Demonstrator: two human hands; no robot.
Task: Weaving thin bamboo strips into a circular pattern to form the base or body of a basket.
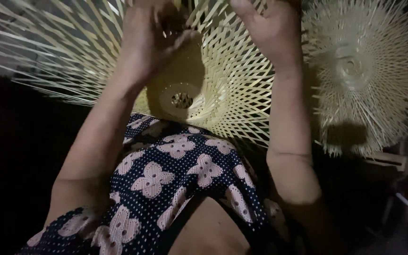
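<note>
Right under the lens you're wearing that dark dotted dress with pink flowers (175, 179), and both your arms are reaching up into the half-woven bamboo hat frame (223, 89) that's sitting just beyond your lap, cone pointing down and loose strips fanning out on all sides. Your left hand (154, 35) is curling its fingers in among the strips near the top edge; looks like it's pinching one, but I honestly can't tell which. Your right hand (270, 28) is looking more open, palm facing in, fingers running out of the shot, so its grip is anyone's guess. What I'd be worrying about: those free ends are springing everywhere, so one slipping loose could let the lattice go slack, and bending a thin strip too hard is probably going to snap it. A second woven frame (364, 71) is lying just beside on the right, so strips could be tangling there too.
</note>
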